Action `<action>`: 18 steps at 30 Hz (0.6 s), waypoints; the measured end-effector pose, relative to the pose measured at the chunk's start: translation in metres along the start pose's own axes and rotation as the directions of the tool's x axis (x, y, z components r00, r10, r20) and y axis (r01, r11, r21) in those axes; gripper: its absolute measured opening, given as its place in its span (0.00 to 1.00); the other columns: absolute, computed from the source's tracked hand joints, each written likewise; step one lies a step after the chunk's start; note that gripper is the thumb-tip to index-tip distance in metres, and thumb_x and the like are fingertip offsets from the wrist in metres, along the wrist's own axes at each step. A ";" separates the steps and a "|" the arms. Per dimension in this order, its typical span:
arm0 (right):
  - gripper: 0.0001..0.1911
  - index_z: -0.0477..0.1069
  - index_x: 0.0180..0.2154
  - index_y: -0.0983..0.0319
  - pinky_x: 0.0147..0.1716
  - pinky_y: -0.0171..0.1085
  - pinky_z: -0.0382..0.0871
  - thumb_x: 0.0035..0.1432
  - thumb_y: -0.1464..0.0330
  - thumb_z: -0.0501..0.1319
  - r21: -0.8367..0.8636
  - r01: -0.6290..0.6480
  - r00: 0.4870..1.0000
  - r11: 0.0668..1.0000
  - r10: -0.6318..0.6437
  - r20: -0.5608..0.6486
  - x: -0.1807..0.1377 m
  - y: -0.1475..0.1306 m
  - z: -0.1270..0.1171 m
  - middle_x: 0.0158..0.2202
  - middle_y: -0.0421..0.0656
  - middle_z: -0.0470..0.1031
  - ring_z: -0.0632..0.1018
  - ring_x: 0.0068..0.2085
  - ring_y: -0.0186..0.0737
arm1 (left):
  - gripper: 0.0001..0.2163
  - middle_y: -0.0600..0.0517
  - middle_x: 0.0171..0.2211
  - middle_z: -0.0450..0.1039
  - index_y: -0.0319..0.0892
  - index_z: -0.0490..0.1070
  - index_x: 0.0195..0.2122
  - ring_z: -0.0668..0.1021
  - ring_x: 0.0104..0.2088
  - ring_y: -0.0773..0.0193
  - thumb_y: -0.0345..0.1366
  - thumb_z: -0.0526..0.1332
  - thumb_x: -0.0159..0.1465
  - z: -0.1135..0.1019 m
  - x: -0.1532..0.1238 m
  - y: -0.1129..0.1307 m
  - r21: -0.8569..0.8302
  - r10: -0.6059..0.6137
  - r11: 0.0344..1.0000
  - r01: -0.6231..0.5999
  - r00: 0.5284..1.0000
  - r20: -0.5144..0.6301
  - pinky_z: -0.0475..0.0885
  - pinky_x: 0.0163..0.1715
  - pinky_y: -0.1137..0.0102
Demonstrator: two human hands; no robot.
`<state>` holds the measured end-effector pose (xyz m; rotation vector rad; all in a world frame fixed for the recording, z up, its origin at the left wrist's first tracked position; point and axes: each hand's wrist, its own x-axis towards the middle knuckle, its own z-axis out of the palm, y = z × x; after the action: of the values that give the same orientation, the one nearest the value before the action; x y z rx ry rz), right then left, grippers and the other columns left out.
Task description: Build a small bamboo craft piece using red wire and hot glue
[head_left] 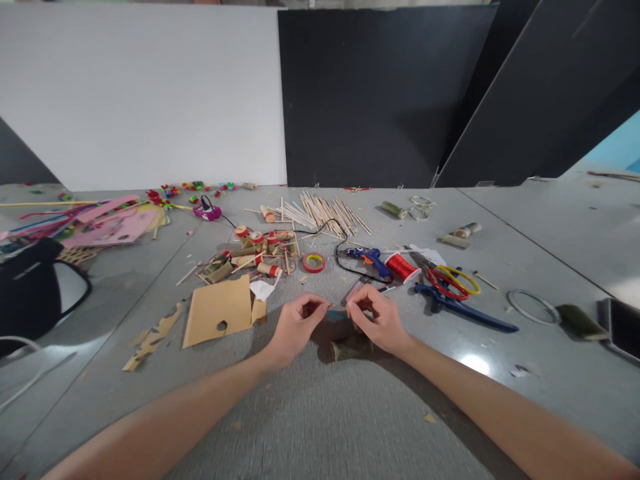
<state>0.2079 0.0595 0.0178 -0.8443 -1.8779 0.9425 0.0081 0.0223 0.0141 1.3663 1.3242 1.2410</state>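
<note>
1. Here, thumb and forefinger of the left hand [295, 325] are pinched together, and a tiny red bit [330, 305] is held at their tips.
2. The right hand [383, 320] is curled, fingertips drawn close; whether anything is gripped cannot be told.
3. A bamboo tube [345, 349] is seen lying near, partly covered by the right hand.
4. Farther off, a tape roll [314, 270] is placed centrally, with a thread spool [403, 268] to its right.

The nearest bamboo piece [349, 349] is olive-brown. The thread spool [401, 268] is red and white, the tape roll [314, 269] red around yellow. The glue gun [381, 269] is blue with an orange trigger [369, 256], the cardboard [220, 303] tan.
</note>
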 end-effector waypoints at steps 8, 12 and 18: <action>0.07 0.68 0.38 0.58 0.31 0.35 0.67 0.68 0.63 0.57 -0.209 -0.038 0.999 0.977 0.040 0.006 0.008 0.003 0.003 0.31 0.40 0.74 0.76 0.32 0.38 | 0.08 0.50 0.32 0.78 0.41 0.76 0.35 0.77 0.33 0.63 0.40 0.64 0.63 0.000 0.001 -0.003 -0.083 -0.012 0.997 0.012 1.000 0.001 0.72 0.35 0.71; 0.08 0.71 0.42 0.58 0.35 0.36 0.69 0.69 0.64 0.55 -0.227 0.008 0.997 0.974 0.008 0.073 0.008 0.001 0.003 0.34 0.40 0.78 0.78 0.35 0.39 | 0.09 0.52 0.31 0.77 0.41 0.76 0.35 0.76 0.30 0.65 0.41 0.64 0.63 -0.001 0.002 -0.004 -0.113 -0.031 0.993 0.031 0.999 0.008 0.71 0.33 0.71; 0.07 0.75 0.41 0.58 0.32 0.36 0.66 0.67 0.63 0.59 -0.261 0.069 0.993 0.963 -0.042 0.106 0.010 -0.001 0.003 0.30 0.39 0.75 0.75 0.30 0.38 | 0.09 0.51 0.30 0.77 0.40 0.76 0.34 0.76 0.30 0.65 0.42 0.65 0.62 0.000 0.002 -0.002 -0.124 -0.044 0.991 0.044 0.999 0.005 0.70 0.32 0.71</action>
<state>0.2014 0.0664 0.0213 -0.9094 -2.1356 0.7195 0.0073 0.0241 0.0122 1.2447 1.2474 1.2702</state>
